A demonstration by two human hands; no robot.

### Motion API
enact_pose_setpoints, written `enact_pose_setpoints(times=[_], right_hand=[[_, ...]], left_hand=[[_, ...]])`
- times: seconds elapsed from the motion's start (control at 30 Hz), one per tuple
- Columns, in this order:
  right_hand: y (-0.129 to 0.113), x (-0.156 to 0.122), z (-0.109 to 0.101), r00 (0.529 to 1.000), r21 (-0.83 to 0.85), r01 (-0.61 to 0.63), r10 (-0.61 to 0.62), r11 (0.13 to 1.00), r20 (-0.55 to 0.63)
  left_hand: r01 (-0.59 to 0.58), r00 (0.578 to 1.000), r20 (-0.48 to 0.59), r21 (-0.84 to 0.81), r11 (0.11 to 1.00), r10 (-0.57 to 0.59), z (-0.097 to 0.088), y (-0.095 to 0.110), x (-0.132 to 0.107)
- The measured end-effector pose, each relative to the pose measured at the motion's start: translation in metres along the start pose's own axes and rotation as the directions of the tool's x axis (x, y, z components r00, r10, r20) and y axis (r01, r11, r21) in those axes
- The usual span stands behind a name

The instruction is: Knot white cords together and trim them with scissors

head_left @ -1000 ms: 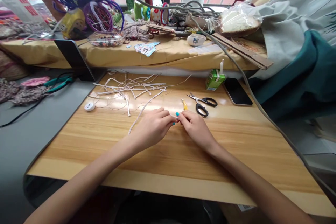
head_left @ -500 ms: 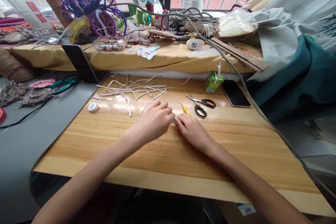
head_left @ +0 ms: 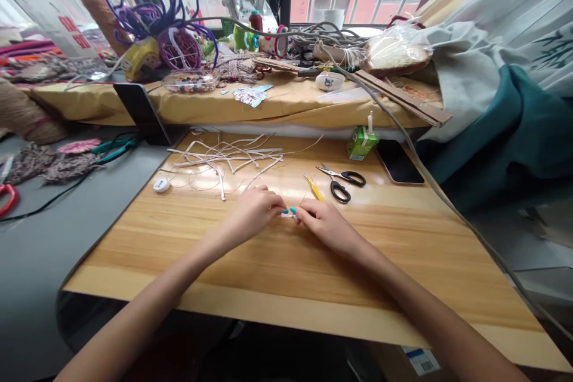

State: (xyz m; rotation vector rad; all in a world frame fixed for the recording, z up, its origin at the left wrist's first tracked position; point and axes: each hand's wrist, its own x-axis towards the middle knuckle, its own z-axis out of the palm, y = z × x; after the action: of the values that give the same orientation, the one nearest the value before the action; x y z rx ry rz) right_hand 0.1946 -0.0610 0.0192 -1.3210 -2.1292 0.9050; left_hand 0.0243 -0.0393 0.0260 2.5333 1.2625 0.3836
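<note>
My left hand (head_left: 255, 212) and my right hand (head_left: 324, 224) meet fingertip to fingertip over the wooden table (head_left: 277, 286), both pinched on a small pale piece I cannot make out between them. A thin white strip (head_left: 262, 172) runs from under my left hand back to a loose pile of white strips (head_left: 224, 154). Yellow tweezers (head_left: 312, 186) lie just beyond my right hand, with black-handled scissors (head_left: 342, 181) to their right.
A green drink carton (head_left: 360, 142) and a dark phone (head_left: 396, 162) sit at the table's far right. A small white round case (head_left: 162, 185) lies at the left. A cluttered shelf (head_left: 250, 104) runs behind. A grey cable (head_left: 447, 203) crosses the right side.
Both hands stay pinched together; my fingers have shifted slightly so the blue nails show between them. The view has drifted a little, sliding the table items rightward.
</note>
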Motion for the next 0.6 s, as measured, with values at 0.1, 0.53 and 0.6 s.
enact_pose_setpoints(times=[0.1, 0.53, 0.6], right_hand=[[0.003, -0.002, 0.006, 0.997, -0.230, 0.069, -0.074, 0.971, -0.012], [-0.009, -0.006, -0.006, 0.992, 0.040, 0.063, -0.058, 0.997, -0.112], [-0.011, -0.007, -0.006, 0.998, 0.033, 0.057, -0.056, 0.998, -0.026]], left_hand=[[-0.146, 0.985, -0.046, 0.300, 0.943, 0.168, -0.003, 0.013, -0.001], [0.117, 0.980, 0.193, -0.398, 0.910, -0.041, 0.007, 0.008, -0.009], [0.097, 0.979, 0.199, -0.315, 0.944, -0.034, 0.002, 0.002, -0.007]])
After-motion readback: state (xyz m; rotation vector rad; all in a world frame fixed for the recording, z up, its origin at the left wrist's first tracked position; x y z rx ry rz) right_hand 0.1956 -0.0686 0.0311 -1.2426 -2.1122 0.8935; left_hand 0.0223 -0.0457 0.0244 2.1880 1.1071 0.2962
